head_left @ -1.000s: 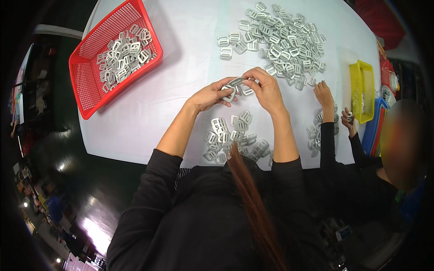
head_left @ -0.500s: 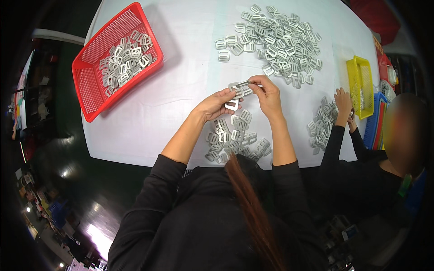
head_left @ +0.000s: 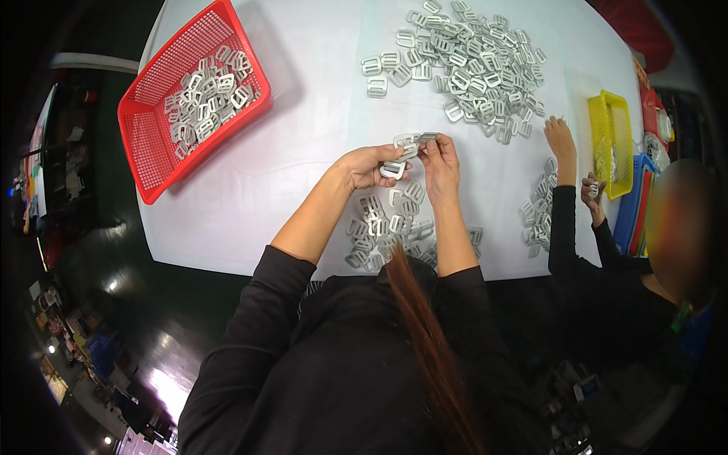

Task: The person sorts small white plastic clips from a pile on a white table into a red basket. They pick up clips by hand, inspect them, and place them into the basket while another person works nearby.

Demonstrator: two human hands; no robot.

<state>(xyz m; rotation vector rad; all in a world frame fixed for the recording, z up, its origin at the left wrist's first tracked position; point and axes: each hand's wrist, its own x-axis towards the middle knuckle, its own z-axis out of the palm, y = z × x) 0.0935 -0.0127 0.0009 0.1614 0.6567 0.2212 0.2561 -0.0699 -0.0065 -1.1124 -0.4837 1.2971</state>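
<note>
The white counter point(head_left: 318, 83) carried, across its far left corner, a slanted red basket point(head_left: 140, 144) part-filled with grey buckles point(head_left: 201, 102). A broad heap point(head_left: 485, 76) of similar pieces spread toward the far edge, right of the middle; a smaller pile point(head_left: 379, 227) lay along the near edge, and a yellow basket point(head_left: 623, 136) stood by the right edge. The left hand point(head_left: 368, 168), between pile and heap, had its thumb and fingers closed on a small cluster point(head_left: 406, 149), the lowest loop lying across the fingers. The right hand point(head_left: 441, 171), just beside it, had its fingers pinched on one edge-on buckle point(head_left: 428, 138) next to that cluster; whether the pieces touched could not be told. Half a second earlier, the right forearm had been farther toward the counter's right edge, and a co-worker's hand point(head_left: 560, 140), now near the heap, had been beside the yellow basket.
</note>
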